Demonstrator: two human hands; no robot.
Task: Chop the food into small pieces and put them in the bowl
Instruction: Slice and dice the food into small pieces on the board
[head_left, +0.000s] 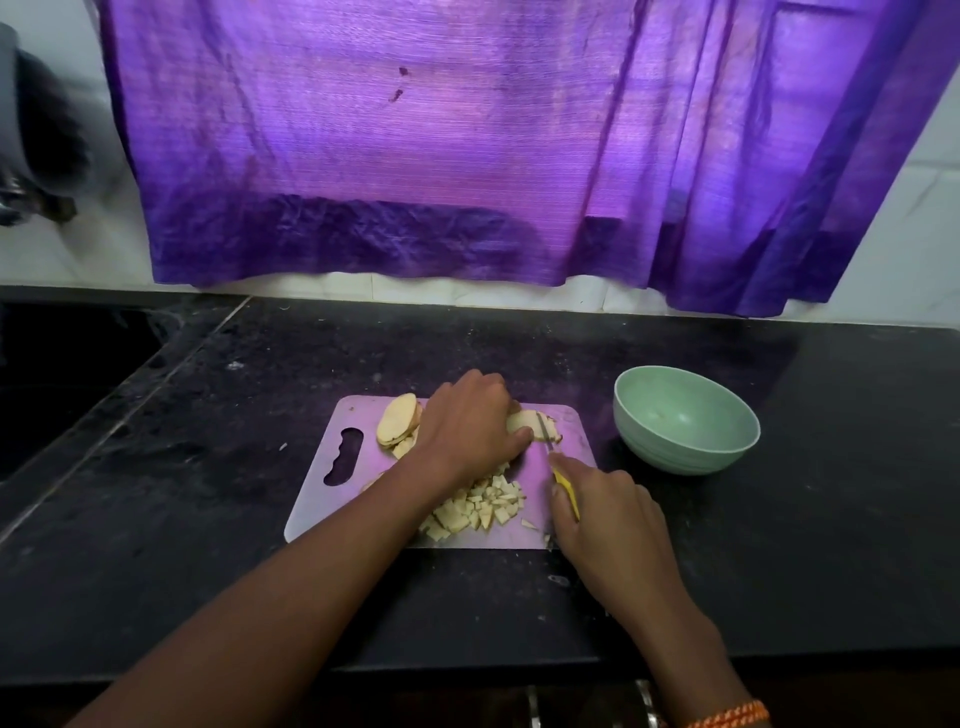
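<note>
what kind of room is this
Most likely a home kitchen: a dark stone counter against a white tiled wall, with a cutting board of chopped food and a green bowl beside it.

Left hand (470, 421) covers most of slice (530, 422) under it; only right end shows past thumb. Left forearm hides part of diced pile (480, 509) and near-left part of cutting board (447, 410). Knife (558, 470): blade seen edge-on beside left thumb, thin, shape unclear; yellow handle mostly buried in right hand (605, 512). Stacked slices (399, 426) left of left hand: count unclear. Dark blurred object (36, 130) far left, cut by frame edge, unidentifiable. Orange wristband (732, 716) cut off at bottom edge.
</note>
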